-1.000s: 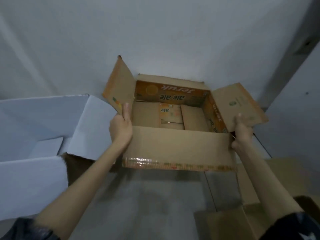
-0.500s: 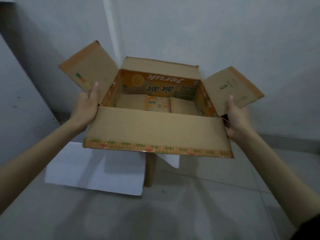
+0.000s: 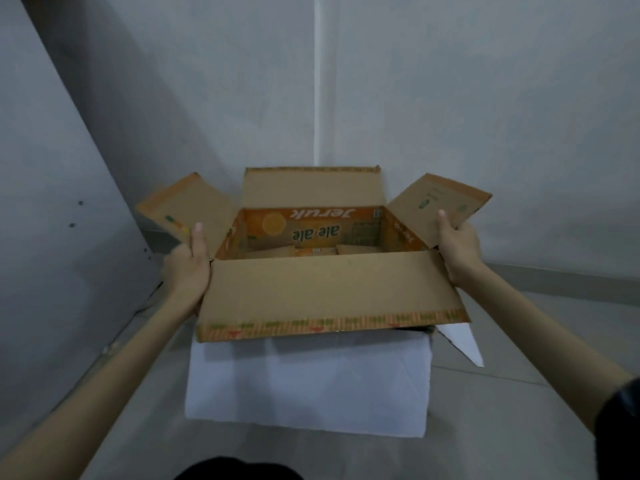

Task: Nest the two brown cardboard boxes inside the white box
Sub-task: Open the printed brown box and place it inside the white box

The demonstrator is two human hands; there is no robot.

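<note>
A brown cardboard box (image 3: 325, 289) with orange "ale-ale Jeruk" print inside hangs in the air, all its flaps spread open. My left hand (image 3: 188, 268) grips its left side at the flap fold. My right hand (image 3: 457, 249) grips the right side the same way. Directly beneath it stands the white box (image 3: 308, 379) on the floor; its front wall and one white flap (image 3: 462, 342) at the right show, its opening is hidden by the brown box. A second brown box is not in sight.
Grey walls meet in a corner straight ahead, with a slanted grey wall panel (image 3: 52, 202) close on the left. The grey floor (image 3: 519, 393) spreads around the white box. A dark shape (image 3: 239, 471) sits at the bottom edge.
The brown box has travelled with both hands to sit centred over the white box. The white box now appears straight below rather than low left.
</note>
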